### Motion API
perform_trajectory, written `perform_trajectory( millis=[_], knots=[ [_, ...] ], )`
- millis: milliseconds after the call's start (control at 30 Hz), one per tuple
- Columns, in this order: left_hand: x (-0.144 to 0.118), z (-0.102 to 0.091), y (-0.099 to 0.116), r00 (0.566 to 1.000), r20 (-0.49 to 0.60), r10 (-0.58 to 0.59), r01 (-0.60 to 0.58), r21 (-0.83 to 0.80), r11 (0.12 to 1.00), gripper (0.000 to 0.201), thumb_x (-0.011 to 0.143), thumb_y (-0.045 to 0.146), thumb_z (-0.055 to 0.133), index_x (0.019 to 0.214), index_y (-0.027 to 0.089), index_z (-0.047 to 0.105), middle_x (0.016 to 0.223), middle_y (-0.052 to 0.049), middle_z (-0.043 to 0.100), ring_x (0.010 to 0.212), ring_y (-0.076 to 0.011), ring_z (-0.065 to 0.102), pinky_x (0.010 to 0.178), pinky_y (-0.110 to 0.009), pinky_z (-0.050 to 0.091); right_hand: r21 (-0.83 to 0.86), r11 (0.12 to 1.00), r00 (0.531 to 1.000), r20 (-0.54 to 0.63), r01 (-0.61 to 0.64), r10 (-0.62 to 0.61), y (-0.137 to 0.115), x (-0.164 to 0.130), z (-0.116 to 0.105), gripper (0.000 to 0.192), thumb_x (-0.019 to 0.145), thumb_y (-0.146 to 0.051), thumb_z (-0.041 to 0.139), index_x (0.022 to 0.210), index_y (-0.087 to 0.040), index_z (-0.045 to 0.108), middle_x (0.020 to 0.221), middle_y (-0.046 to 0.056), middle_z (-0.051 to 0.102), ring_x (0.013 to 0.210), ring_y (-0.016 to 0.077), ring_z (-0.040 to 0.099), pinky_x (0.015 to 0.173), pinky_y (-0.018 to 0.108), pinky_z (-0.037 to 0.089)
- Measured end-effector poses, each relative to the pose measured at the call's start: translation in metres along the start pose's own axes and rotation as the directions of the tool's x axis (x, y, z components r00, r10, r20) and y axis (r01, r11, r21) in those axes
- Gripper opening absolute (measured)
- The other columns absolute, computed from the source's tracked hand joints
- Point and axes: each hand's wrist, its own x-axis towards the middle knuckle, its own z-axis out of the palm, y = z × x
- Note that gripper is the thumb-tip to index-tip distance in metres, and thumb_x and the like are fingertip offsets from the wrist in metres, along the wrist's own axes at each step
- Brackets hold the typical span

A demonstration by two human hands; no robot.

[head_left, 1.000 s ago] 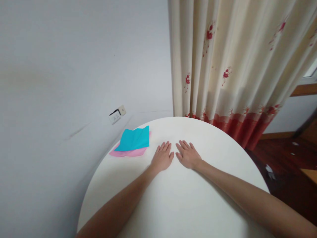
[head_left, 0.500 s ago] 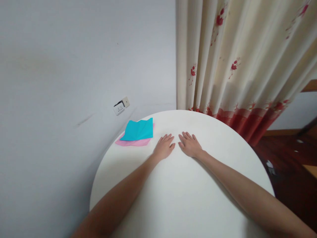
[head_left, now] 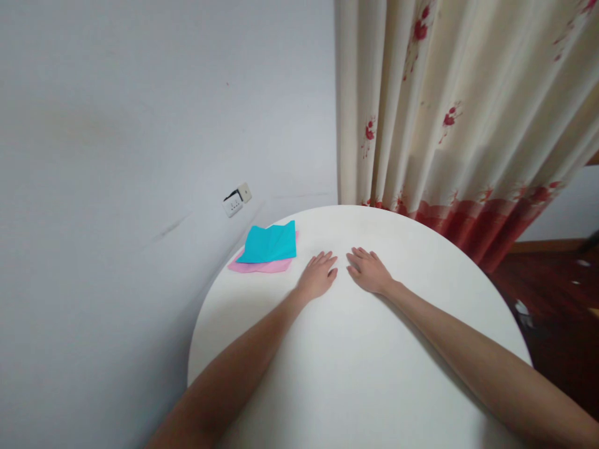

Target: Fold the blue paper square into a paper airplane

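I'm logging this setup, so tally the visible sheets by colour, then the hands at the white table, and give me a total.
Blue sheet: 1
Pink sheet, partly under the blue one: 1
Hands, left hand and right hand: 2
Total: 4

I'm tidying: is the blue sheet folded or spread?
Spread, apparently: the blue sheet lies broad, lightly creased, over the pink sheet.
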Motion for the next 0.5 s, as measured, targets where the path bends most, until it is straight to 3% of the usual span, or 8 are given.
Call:
perform_trajectory(
  millis=[133,267,400,500],
  knots=[
    [-0.004,-0.006,0.001,0.999,-0.032,0.026,-0.027,-0.037,0.999,0.044,0.100,0.030,0.046,0.142,0.023,0.057,0.154,-0.005,0.050,0.146,-0.0241,0.041,0.122,-0.043,0.031,0.002,1.000,1.000,-0.005,0.005,-0.005,0.001,-0.001,0.000,0.048,0.101,-0.034,0.041,0.145,-0.017,0.051,0.161,0.017,0.038,0.150,0.0320,0.030,0.118,0.055,0.025],
    [-0.006,-0.033,-0.010,0.992,-0.129,0.000,-0.009,-0.070,0.998,0.040,0.100,0.031,0.048,0.137,0.021,0.062,0.139,-0.004,0.064,0.129,-0.0183,0.059,0.115,-0.029,0.041,0.003,1.000,1.000,-0.006,0.016,-0.016,0.002,0.000,0.001,0.048,0.102,-0.034,0.041,0.145,-0.016,0.051,0.160,0.017,0.039,0.150,0.0319,0.030,0.118,0.056,0.025],
    [-0.004,-0.070,-0.049,0.948,-0.279,-0.156,0.146,-0.056,0.988,0.041,0.101,0.031,0.046,0.136,0.016,0.061,0.140,-0.010,0.063,0.132,-0.0234,0.056,0.117,-0.037,0.038,0.003,1.000,1.000,-0.007,0.028,-0.028,0.003,0.000,0.002,0.048,0.102,-0.034,0.040,0.144,-0.016,0.052,0.160,0.016,0.039,0.150,0.0324,0.031,0.118,0.056,0.025],
    [-0.007,-0.083,-0.086,0.911,-0.324,-0.257,0.259,-0.037,0.965,0.046,0.097,0.032,0.055,0.138,0.013,0.059,0.144,-0.015,0.059,0.138,-0.0289,0.051,0.118,-0.043,0.036,0.003,1.000,1.000,-0.013,0.028,-0.028,0.003,0.000,0.003,0.047,0.101,-0.034,0.041,0.144,-0.017,0.053,0.160,0.016,0.040,0.150,0.0322,0.031,0.119,0.056,0.025]
  ],
)
